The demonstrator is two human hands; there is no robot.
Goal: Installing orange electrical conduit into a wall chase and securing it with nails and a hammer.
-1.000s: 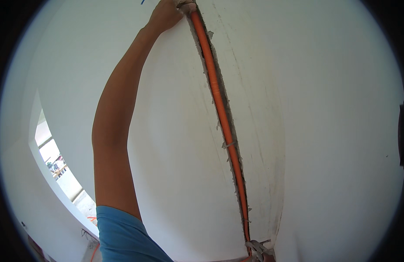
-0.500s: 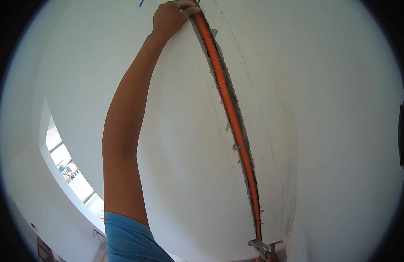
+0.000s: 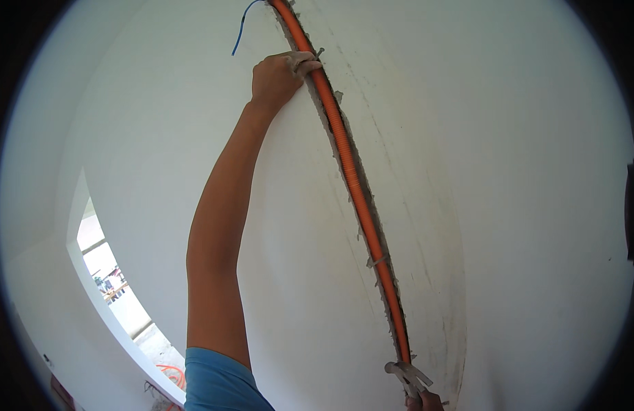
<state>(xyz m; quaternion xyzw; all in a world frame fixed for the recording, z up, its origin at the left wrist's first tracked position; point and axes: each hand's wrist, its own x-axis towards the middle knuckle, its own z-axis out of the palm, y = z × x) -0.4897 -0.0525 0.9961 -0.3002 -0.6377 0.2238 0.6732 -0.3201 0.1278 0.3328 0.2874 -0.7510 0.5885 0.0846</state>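
Note:
An orange corrugated conduit [image 3: 361, 185] runs in a rough groove [image 3: 363, 147] chiselled into a white wall. High on it, my left hand [image 3: 281, 79] is closed at the conduit, its dusty fingertips pinching what looks like a nail [image 3: 320, 53] whose head sticks out to the right. At the lower edge, my right hand [image 3: 427, 403] is partly cut off by the frame, wrapped round a claw hammer [image 3: 409, 375]. The hammer's head lies in front of the conduit's lower stretch. Farther down the groove, a thin tie or nail [image 3: 379, 261] crosses the conduit.
A blue wire [image 3: 241, 31] hangs out near the conduit's upper end. To the left, a window opening [image 3: 115, 274] looks outdoors, with orange tubing [image 3: 172, 375] near its lower end. A dark object [image 3: 632, 212] stands at the right rim.
The view has tilted upward, so the wall, conduit and left hand sit lower in the picture. More of the blue wire shows. The hammer in my right hand has come up.

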